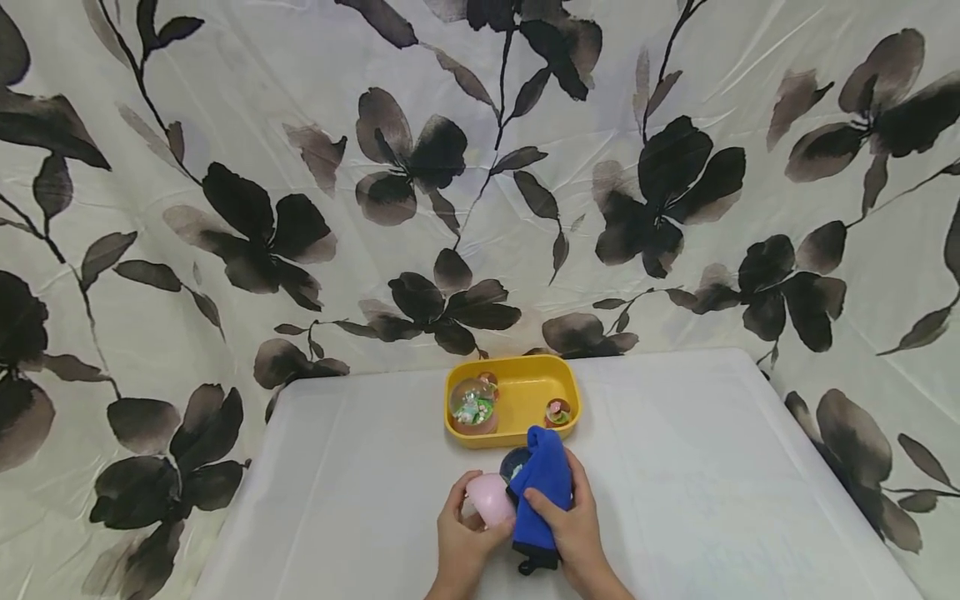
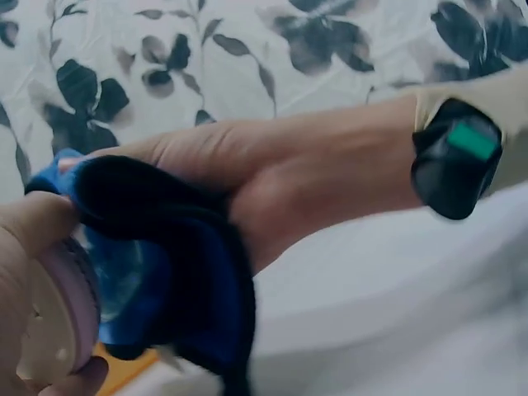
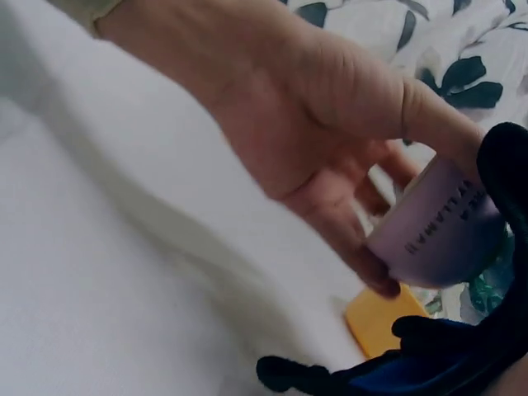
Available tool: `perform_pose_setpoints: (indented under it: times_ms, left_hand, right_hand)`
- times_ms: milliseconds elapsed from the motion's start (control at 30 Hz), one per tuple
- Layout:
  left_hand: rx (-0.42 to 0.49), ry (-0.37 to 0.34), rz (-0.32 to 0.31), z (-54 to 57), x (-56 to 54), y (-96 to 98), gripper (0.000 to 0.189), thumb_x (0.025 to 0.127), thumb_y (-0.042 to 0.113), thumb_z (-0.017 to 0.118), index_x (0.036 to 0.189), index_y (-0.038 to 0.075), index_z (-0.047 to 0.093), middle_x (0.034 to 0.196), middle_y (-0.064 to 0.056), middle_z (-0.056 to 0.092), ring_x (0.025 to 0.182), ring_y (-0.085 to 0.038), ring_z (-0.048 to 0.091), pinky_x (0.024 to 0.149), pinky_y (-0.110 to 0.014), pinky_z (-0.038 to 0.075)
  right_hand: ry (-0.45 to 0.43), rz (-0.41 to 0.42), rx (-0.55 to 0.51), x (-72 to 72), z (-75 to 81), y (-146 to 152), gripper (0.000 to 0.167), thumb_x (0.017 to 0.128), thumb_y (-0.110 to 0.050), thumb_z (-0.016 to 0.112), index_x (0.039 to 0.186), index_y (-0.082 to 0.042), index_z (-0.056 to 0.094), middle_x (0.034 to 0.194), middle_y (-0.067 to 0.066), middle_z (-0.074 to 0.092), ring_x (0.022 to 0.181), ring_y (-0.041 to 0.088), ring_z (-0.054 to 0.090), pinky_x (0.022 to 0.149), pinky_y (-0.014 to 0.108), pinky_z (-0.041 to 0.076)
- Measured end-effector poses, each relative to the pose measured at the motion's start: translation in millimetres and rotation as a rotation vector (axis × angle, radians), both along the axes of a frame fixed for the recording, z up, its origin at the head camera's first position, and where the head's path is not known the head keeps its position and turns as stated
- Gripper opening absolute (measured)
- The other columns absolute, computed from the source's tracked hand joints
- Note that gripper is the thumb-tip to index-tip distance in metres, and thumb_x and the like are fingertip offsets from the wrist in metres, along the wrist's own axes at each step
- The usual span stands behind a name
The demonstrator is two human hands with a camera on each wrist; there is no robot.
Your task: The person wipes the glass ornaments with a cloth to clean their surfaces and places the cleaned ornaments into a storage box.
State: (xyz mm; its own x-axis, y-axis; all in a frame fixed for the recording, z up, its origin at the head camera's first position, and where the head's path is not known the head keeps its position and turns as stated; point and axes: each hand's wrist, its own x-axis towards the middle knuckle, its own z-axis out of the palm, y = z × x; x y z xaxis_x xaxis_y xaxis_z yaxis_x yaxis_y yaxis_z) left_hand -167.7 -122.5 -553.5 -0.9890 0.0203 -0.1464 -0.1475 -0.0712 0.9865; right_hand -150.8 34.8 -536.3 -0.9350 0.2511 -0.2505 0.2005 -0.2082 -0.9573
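Note:
In the head view my left hand [image 1: 468,533] grips a snow globe by its pink base [image 1: 491,500], fingers and thumb around the base. The globe's clear dome [image 1: 514,463] faces the right hand, partly covered by a blue cloth [image 1: 546,479] with black edging. My right hand [image 1: 577,521] holds that cloth against the dome, its thumb across the front. Dark lettering shows on the globe's lilac-pink base [image 3: 441,223] in the right wrist view. The left wrist view shows the cloth [image 2: 206,280] folded loosely around the dome, which hides most of it.
Just beyond the hands, a yellow tray [image 1: 517,439] stands on the white-covered table [image 1: 360,500]. It holds a larger snow globe [image 1: 474,408] at the left, a small one [image 1: 489,381] behind it and another small one [image 1: 557,412] at the right. A floral curtain [image 1: 480,200] hangs behind.

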Motion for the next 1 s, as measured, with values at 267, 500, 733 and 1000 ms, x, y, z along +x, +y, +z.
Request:
perform_pose_setpoints:
  times_ms: [267,500,733,1000]
  left_hand:
    - [-0.207,0.094,-0.137,6.4,0.0,-18.9,0.085,0.055,0.013,0.095,0.129,0.022,0.053,0.123,-0.009,0.049,0.097,-0.026,0.064,0.07,-0.03,0.056]
    - [-0.433,0.276,-0.284,14.0,-9.6,-41.1,0.083,0.055,0.032,0.096,0.126,0.034,0.053,0.122,0.008,0.051,0.104,-0.021,0.056,0.071,-0.029,0.055]
    - [-0.46,0.351,-0.484,22.9,-24.2,-64.6,0.082,0.056,0.024,0.096,0.127,0.032,0.055,0.123,0.007,0.053,0.107,-0.023,0.056,0.07,-0.028,0.055]
    - [-0.256,0.224,-0.616,23.9,-25.6,-80.9,0.083,0.057,0.015,0.095,0.129,0.024,0.056,0.125,-0.006,0.052,0.1,-0.028,0.06,0.072,-0.034,0.056]
  right_hand:
    - [-0.025,0.095,0.131,5.1,-3.9,0.3,0.087,0.079,-0.034,0.081,0.15,-0.024,0.032,0.148,0.016,0.035,0.124,0.042,0.043,0.092,0.055,0.045]
    - [0.018,0.215,0.247,2.7,-4.7,4.4,0.083,0.077,-0.034,0.083,0.147,-0.027,0.039,0.145,0.012,0.039,0.124,0.037,0.043,0.093,0.055,0.042]
    - [0.064,0.411,0.283,1.6,-1.7,8.6,0.078,0.078,-0.033,0.082,0.145,-0.032,0.041,0.143,0.007,0.041,0.123,0.034,0.043,0.092,0.053,0.041]
    - [0.036,0.665,0.161,-3.0,5.3,18.5,0.068,0.084,-0.032,0.075,0.144,-0.028,0.044,0.139,0.01,0.044,0.117,0.032,0.046,0.086,0.048,0.043]
